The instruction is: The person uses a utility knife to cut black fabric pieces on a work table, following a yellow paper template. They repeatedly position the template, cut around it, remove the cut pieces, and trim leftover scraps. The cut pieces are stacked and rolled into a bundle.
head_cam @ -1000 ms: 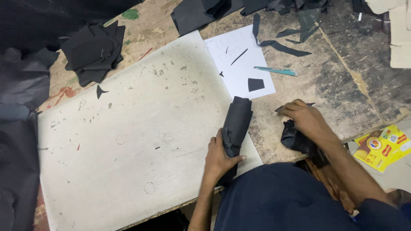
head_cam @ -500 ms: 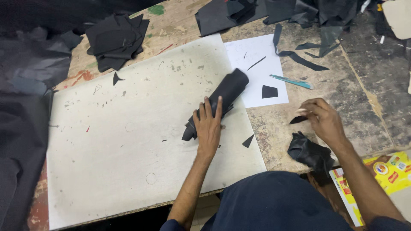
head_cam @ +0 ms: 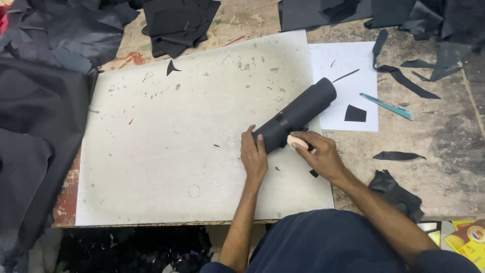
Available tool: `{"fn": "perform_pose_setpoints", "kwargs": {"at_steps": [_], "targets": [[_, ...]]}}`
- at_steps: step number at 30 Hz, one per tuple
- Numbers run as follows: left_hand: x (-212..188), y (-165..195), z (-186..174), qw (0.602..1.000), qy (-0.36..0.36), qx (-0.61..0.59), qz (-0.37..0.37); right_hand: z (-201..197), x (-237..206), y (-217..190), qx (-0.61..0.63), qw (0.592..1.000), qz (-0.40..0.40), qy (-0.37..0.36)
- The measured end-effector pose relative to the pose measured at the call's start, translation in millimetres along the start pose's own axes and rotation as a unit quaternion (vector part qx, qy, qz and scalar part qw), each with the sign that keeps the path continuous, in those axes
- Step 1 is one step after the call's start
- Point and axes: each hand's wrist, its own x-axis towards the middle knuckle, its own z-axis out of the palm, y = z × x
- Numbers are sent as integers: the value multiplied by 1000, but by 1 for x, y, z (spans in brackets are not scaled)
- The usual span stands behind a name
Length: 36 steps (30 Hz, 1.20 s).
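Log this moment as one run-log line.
left hand: steadies black roll | right hand: touches the roll's side | surface: white cutting board | nearby: teal knife

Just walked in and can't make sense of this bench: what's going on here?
A person has both hands on a roll of black material lying on a large white cutting board. The left hand rests on the roll's near end; the right hand touches it beside a pale band. A teal knife lies on the wooden table, with black scraps around.
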Motion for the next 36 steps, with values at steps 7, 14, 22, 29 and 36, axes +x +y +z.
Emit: {"fn": "perform_pose_setpoints", "kwargs": {"at_steps": [7, 14, 22, 29, 36], "targets": [[6, -16, 12, 996, 83, -9, -17, 54, 36, -9, -16, 994, -103, 16], [9, -23, 12, 997, 75, -17, -30, 67, 14, -17, -85, 986, -146, -16], [11, -27, 11, 997, 56, -10, -42, 62, 28, -10, -194, 948, -245, -58], [9, -27, 14, 995, 59, -17, -74, 50, 30, -7, -181, 973, -143, -22], [10, -25, 14, 996, 85, -13, -9, 36, 19, -1, -208, 953, -218, -6]]}}
